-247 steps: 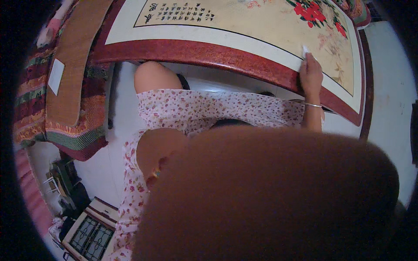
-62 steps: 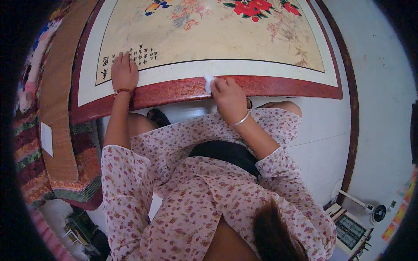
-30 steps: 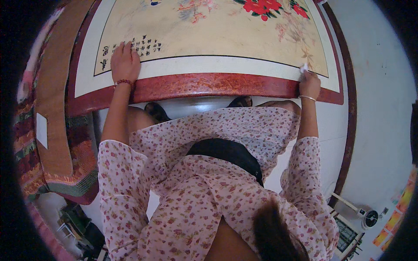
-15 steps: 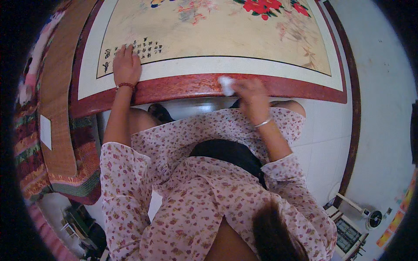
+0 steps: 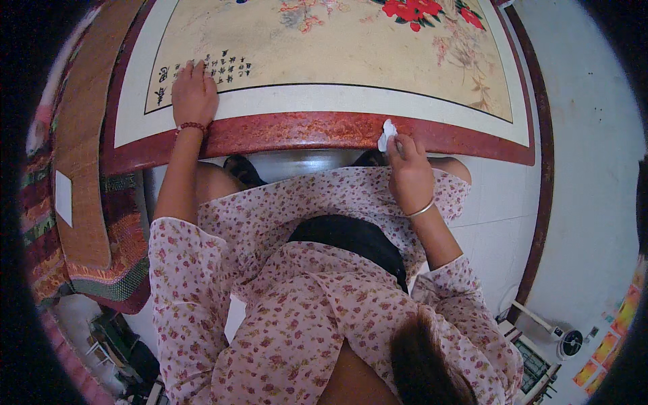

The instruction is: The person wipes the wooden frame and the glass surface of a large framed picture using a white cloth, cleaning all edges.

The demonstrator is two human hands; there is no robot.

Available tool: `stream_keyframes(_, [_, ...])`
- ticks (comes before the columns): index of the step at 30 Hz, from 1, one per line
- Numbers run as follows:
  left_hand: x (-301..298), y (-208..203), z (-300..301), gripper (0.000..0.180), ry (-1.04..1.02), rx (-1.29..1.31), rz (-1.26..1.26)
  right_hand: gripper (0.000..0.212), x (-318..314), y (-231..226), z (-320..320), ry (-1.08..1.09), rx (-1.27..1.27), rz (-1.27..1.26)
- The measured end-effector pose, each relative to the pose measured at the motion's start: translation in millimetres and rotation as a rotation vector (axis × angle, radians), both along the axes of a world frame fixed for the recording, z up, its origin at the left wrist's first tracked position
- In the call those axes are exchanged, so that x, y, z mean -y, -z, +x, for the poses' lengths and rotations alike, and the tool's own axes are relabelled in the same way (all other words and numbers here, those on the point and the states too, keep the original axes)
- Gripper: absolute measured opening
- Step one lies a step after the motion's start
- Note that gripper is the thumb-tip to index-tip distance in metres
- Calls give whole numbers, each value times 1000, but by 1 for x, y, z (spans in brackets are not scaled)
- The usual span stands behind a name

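Observation:
A large painted panel [image 5: 337, 64] with red flowers and black brush writing lies before me, bordered in white and framed by a glossy red-brown edge [image 5: 290, 131]. My left hand [image 5: 194, 96] rests flat on its lower left corner, fingers stretched over the writing, with a red bead bracelet at the wrist. Between the fingers of my right hand [image 5: 412, 174] is a crumpled white tissue [image 5: 387, 135], which is at the front edge of the frame, right of the middle. A thin silver bangle circles that wrist.
At the left, a brown woven mat [image 5: 84, 202] lies on a striped cloth [image 5: 131, 236], with a white card [image 5: 63, 198] on it. A white wall [image 5: 587, 169] with dark skirting [image 5: 545, 202] stands at the right. A small fan [image 5: 570, 343] is at the lower right.
My right hand has moved to the right along the front edge with the tissue. The left hand stays on the same corner; the view has shifted slightly.

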State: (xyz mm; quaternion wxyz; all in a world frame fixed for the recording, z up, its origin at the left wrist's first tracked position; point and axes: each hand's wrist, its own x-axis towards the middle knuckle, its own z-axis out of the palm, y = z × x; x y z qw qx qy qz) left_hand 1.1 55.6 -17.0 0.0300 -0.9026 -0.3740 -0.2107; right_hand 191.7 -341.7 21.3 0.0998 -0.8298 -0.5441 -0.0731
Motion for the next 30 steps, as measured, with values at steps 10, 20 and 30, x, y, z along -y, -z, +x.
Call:
stream_keyframes(10, [-2, 0, 3, 43, 5, 14, -29, 22, -21, 7, 105, 169, 139, -63])
stream_keyframes(20, [3, -1, 0, 43, -3, 18, -9, 24, 6, 8, 44, 126, 227, -3])
stream_keyframes(30, [1, 6, 4, 43, -11, 27, 21, 26, -22, 9, 112, 325, 135, -123])
